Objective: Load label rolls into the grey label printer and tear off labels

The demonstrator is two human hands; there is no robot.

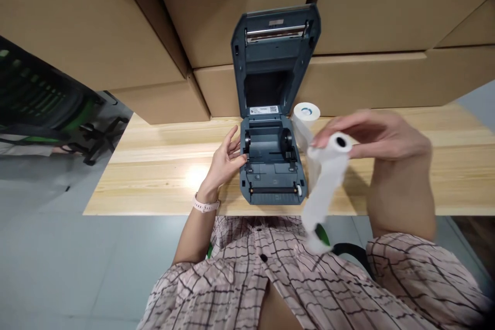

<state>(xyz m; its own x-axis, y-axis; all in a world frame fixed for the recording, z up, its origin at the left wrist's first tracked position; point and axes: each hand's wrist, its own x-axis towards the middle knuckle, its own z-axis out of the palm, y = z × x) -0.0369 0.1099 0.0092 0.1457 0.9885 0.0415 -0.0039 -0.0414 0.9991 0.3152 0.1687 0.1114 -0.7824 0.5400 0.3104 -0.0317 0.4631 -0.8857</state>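
A dark grey label printer [273, 169] sits on the table with its lid [277, 56] raised. Inside, the two black roll holders show with no roll between them. My left hand [225, 162] is at the printer's left side, thumb touching the rim and the other fingers stretched out and apart. To the right of the printer, my right hand [371, 134] grips a small white paper roll [335, 147] above the table. A loose strip of white paper hangs from that roll past the table's front edge, blurred by motion.
A second white paper roll [307, 112] stands behind the held one, a strip running off it beside the printer. Large cardboard boxes [371, 80] line the back of the wooden table [154, 165]. A dark chair [42, 98] is on the floor at left.
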